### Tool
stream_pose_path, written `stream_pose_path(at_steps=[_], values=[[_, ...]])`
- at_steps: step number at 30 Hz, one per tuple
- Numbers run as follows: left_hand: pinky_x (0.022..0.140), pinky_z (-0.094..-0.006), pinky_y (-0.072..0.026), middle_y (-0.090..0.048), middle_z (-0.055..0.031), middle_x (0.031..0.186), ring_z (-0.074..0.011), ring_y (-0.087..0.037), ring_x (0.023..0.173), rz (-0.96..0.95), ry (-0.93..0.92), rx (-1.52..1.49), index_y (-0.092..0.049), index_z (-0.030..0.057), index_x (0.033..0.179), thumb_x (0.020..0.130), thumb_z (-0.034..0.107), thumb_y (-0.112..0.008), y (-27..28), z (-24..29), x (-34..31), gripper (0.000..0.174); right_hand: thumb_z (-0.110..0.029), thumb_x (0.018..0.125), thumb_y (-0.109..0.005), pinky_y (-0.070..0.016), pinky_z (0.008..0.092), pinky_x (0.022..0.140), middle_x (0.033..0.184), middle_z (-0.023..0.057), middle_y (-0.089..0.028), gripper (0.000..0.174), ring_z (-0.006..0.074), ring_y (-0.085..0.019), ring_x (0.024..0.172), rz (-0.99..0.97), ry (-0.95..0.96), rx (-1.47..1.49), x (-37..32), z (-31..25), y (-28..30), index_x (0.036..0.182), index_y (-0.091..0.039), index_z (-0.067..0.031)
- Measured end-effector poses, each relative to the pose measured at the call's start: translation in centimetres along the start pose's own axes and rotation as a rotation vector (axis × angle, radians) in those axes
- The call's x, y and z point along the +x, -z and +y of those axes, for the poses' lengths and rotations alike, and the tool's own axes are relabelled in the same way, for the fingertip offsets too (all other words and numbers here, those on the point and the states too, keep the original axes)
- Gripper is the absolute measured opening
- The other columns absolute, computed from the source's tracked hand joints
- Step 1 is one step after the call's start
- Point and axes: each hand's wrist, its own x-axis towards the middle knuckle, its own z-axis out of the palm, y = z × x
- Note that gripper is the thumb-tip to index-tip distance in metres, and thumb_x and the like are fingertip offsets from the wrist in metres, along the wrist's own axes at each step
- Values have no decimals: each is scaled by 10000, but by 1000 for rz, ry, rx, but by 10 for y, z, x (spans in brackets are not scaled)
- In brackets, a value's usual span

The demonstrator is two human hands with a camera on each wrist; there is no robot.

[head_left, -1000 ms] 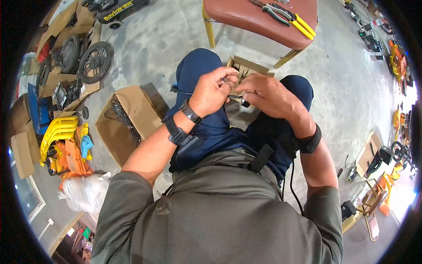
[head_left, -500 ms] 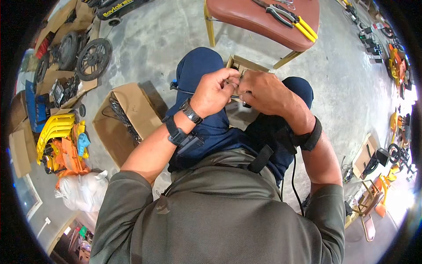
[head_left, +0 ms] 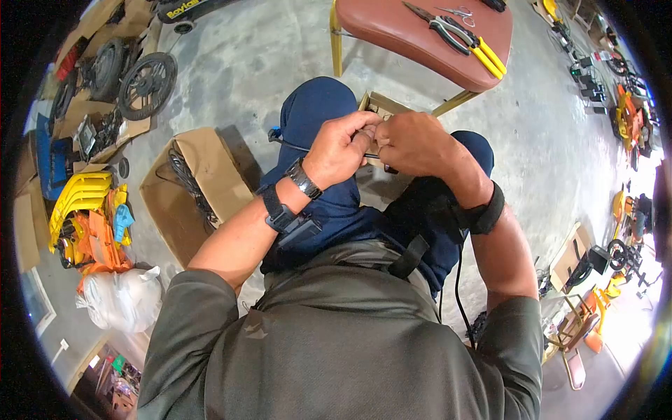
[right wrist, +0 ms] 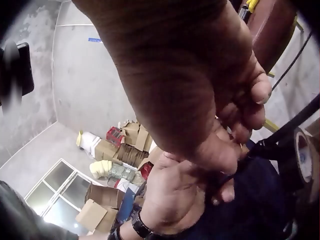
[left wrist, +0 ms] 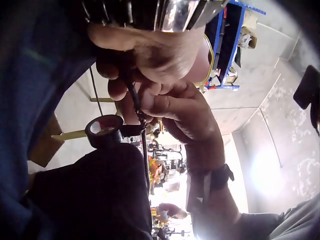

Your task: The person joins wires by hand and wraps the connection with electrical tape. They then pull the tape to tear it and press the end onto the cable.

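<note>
Left wrist: tape roll point(left wrist: 104, 132) dangles beside the cable point(left wrist: 144, 155), joined to it by a short tape strip point(left wrist: 132, 130). Left hand point(left wrist: 162, 57) is above the roll, fingers curled round the cable. Right hand point(left wrist: 192, 115) is closed too, thumb and fingers pinching the cable just above and to one side of the roll. My read: pull the strip snug, lay each turn flat, overlap the last; a slack strip will likely wrinkle.

Right wrist: roll is at the right edge, cable passing just beside it. Right fingers curl in tight; can't tell if they also grip the strip. Left fingertips close by, bracing the cable. I'd hold it straight so it doesn't twist with the wrap, roll clear of the knee.

Head: hands nearly touching, hiding most of the cable near the roll. Pliers point(head_left: 483, 56) on the stool point(head_left: 392, 26), well beyond the roll.
</note>
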Motion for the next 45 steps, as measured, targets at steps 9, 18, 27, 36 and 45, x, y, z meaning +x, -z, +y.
stream_pose_path(at_steps=[9,18,27,36,45], values=[[587,-258,-549,-710,-58,931,-88,-647,694,-6,8,12,-632,23,1228,988,11,-534,0,-1,1,259,-256,837,-608,-580,485,777,901,217,-738,275,391,-729,878,16,-106,-66,4,-7,-2,959,-751,-55],[598,-222,-535,-679,-23,1007,-45,-602,736,-38,22,-52,-622,40,1278,978,-5,-560,5,1,0,310,-228,812,-742,-533,387,727,833,147,-701,280,272,-683,789,170,-25,492,-27,21,-2,961,-700,6],[649,-212,-505,-672,-23,971,-25,-588,728,-160,-11,-53,-667,-9,1141,878,-45,-642,13,3,-1,267,-93,869,-713,-510,296,766,913,78,-668,187,142,-636,846,301,-17,798,-45,31,-32,1023,-708,14],[614,-217,-463,-652,12,840,-29,-560,692,-187,16,91,-694,-1,935,881,4,-704,13,9,0,55,-132,899,-636,-492,299,694,771,66,-658,170,121,-590,746,317,-46,820,-30,22,-39,943,-695,21],[649,-260,-469,-656,-10,807,-75,-571,705,-170,-135,181,-699,12,912,876,50,-716,7,13,0,55,-148,930,-605,-509,367,755,839,154,-665,174,254,-634,785,384,-25,727,-30,25,-45,972,-658,13]])
